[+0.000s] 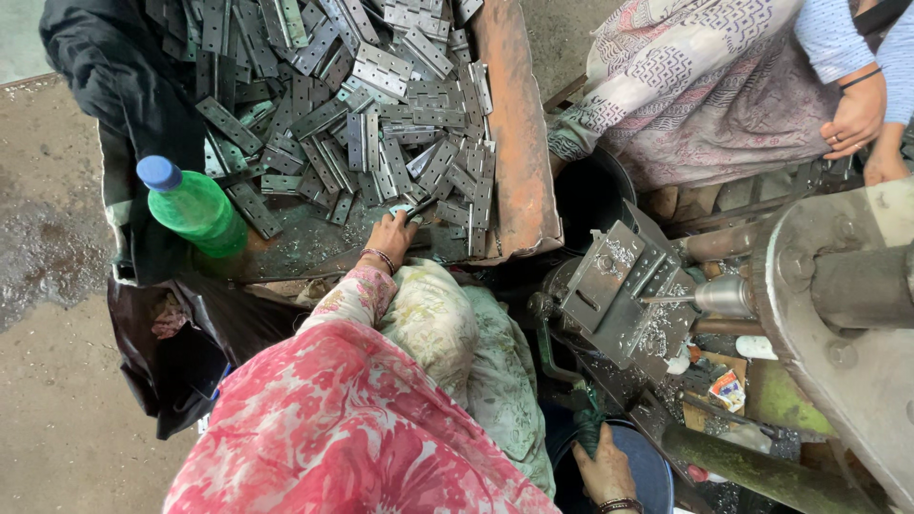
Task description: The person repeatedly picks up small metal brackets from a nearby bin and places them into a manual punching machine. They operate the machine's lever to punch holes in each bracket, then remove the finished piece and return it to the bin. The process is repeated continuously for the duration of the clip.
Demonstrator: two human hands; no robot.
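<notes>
Pinching hinge plate (pixel 416 207), left grip (pixel 390 236).

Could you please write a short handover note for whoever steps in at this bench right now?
Left hand: reaching into the rusty tray, fingers on one metal hinge plate at the near edge of the hinge pile.
Right hand: resting on the rim of the dark bucket, holding nothing visible.
The drill jig sits under the drill bit, with shavings around it; whether a plate is loaded cannot be told.
Done: cannot tell. Left: a large pile remains in the tray.
</notes>
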